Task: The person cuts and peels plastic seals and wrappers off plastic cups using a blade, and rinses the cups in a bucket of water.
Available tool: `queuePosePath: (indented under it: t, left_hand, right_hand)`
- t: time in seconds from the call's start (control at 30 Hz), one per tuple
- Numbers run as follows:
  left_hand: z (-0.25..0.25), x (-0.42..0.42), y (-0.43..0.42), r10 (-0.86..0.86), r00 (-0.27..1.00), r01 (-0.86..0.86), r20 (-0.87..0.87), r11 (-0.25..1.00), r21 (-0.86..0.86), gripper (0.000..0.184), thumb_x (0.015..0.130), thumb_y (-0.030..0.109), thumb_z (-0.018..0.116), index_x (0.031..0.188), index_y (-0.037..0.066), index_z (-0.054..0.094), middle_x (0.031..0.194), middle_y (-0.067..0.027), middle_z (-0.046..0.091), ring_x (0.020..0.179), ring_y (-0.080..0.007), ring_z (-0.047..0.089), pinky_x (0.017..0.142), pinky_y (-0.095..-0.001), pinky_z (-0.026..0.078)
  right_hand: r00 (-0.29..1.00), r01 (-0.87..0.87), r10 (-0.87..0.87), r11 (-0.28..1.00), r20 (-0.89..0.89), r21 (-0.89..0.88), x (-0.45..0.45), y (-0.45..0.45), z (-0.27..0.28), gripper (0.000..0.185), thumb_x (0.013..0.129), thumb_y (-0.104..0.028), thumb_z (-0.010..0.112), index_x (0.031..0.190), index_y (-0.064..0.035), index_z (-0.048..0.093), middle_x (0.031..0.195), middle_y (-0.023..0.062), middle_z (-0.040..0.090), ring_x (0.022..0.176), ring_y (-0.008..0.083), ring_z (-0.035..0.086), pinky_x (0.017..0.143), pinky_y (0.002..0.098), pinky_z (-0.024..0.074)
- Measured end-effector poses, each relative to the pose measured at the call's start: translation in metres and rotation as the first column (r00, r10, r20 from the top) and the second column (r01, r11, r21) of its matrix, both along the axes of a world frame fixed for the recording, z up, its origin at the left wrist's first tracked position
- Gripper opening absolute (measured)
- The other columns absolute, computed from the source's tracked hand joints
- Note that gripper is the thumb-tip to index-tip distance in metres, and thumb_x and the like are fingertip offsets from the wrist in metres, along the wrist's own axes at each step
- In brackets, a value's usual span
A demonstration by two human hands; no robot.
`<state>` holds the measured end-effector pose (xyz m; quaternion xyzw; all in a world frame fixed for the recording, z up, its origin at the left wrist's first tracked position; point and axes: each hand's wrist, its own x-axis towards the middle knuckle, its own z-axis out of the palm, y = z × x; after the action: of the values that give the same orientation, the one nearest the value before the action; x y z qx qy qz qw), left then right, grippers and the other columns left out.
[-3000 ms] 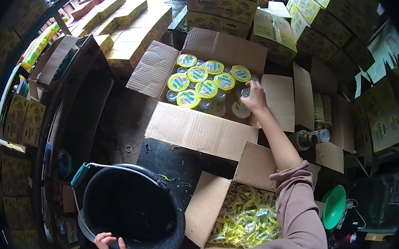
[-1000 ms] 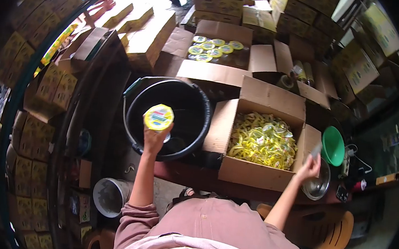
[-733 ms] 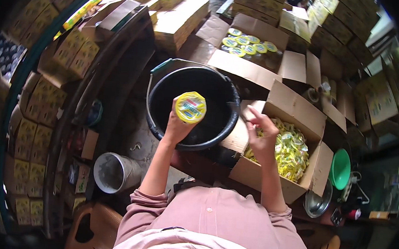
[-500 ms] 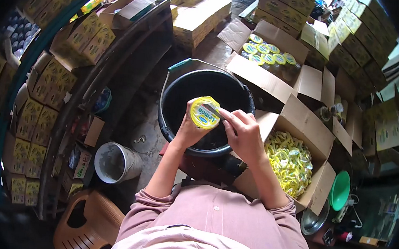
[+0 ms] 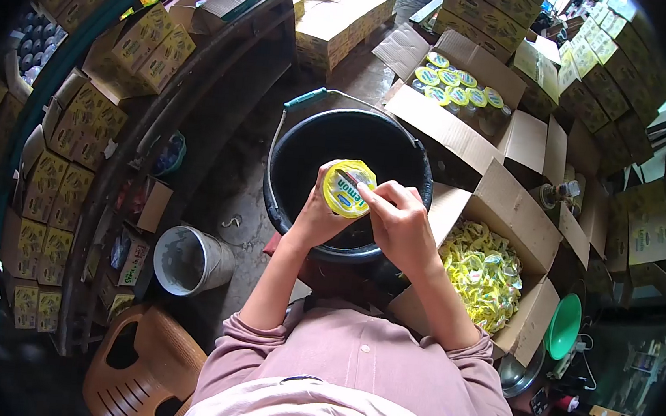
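Note:
Over the black bucket [image 5: 279, 211], my left hand [image 5: 318, 213] is wrapped round a cup with a yellow "Lemon" lid [image 5: 347, 189], lid facing up. My right hand [image 5: 401, 223] pinches a small thin blade-like tool [image 5: 349, 178], which lies against the lid. The fingers of both hands are close together at the lid's right side. Right of the bucket, an open carton [image 5: 516, 216] holds a heap of yellow lid scraps [image 5: 481, 276]. Farther back, another open carton [image 5: 444, 135] holds several yellow-lidded cups [image 5: 448, 79].
A green bowl [image 5: 563, 326] and a metal bowl [image 5: 520, 375] are at the right. At the lower left are a whitish bucket [image 5: 190, 262] and a brown plastic chair [image 5: 146, 366]. Stacked cartons [image 5: 66, 177] line the left side; more stacks [image 5: 488, 16] stand at the back.
The left hand has lifted a lidded cup over the bucket. My right hand has moved from the right side, by the metal bowl, to the lid with the thin tool. The view has shifted too.

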<state>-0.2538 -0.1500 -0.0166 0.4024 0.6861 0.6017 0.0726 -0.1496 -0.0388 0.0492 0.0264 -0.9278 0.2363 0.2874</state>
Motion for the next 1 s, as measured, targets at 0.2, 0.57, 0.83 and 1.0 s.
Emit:
queuePosePath:
  t: [0.2,0.57,0.83,1.0]
  left_hand:
    - [-0.004,0.0,0.001,-0.038,0.999,0.038,0.032,0.999,0.021,0.068,0.064,0.01,0.076,0.116,0.009,0.032,0.104,-0.0117,0.053,0.096,-0.0246,0.056,0.083,-0.033,0.046]
    - [-0.004,-0.001,0.001,0.031,0.998,-0.032,-0.057,0.999,-0.01,0.073,0.061,0.006,0.077,0.117,0.008,0.031,0.103,-0.0087,0.052,0.095,-0.0181,0.053,0.084,-0.0293,0.044]
    - [0.002,-0.006,-0.006,-0.266,0.952,0.251,0.154,0.962,0.108,0.056,0.06,0.006,0.075,0.109,0.003,0.048,0.103,-0.0082,0.052,0.097,-0.017,0.053,0.087,-0.0278,0.042]
    - [0.006,-0.005,-0.008,-0.411,0.883,0.385,0.228,0.911,0.148,0.055,0.059,0.009,0.075,0.108,0.003,0.05,0.102,-0.0075,0.053,0.095,-0.0162,0.053,0.087,-0.0275,0.042]
  right_hand:
    - [0.999,-0.002,0.0,0.999,0.045,0.048,0.004,0.002,-0.002,0.036,0.065,0.004,0.056,0.1,-0.0021,0.06,0.08,0.0088,0.054,0.074,0.0223,0.054,0.072,0.0329,0.0413]
    - [0.988,0.059,-0.071,0.994,0.137,0.09,0.05,0.018,0.004,0.038,0.063,0.005,0.056,0.099,-0.0056,0.062,0.077,0.0064,0.053,0.072,0.0216,0.055,0.072,0.0328,0.0411]
    - [0.997,-0.082,0.083,0.99,0.004,0.116,0.04,0.045,0.016,0.037,0.065,0.002,0.061,0.097,-0.0162,0.064,0.077,0.0017,0.057,0.071,0.0171,0.054,0.073,0.0308,0.04]
    - [0.975,-0.222,0.217,0.96,0.051,0.171,0.02,0.046,0.014,0.038,0.065,0.002,0.061,0.097,-0.0181,0.065,0.078,-0.0012,0.056,0.073,0.0135,0.054,0.076,0.0294,0.0386]
